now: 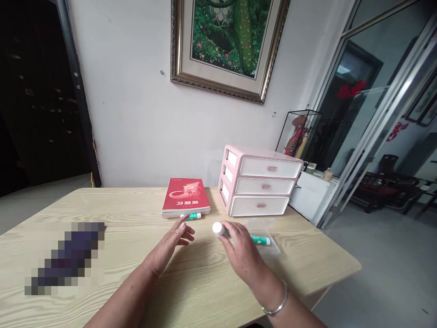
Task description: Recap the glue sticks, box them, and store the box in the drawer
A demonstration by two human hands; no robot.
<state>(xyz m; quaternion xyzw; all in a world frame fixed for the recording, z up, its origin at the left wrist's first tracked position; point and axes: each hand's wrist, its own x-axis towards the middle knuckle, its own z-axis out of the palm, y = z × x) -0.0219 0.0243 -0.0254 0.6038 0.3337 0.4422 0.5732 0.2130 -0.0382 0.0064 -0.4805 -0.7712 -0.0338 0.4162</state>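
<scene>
Right fingers pinch white-capped tube; left fingers spread near green-labelled tube; red book bears illegible characters

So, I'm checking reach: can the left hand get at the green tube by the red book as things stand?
Probably yes: the left hand looks empty and close to the green tube, and the red book lies behind it, leaving its near side free.
</scene>
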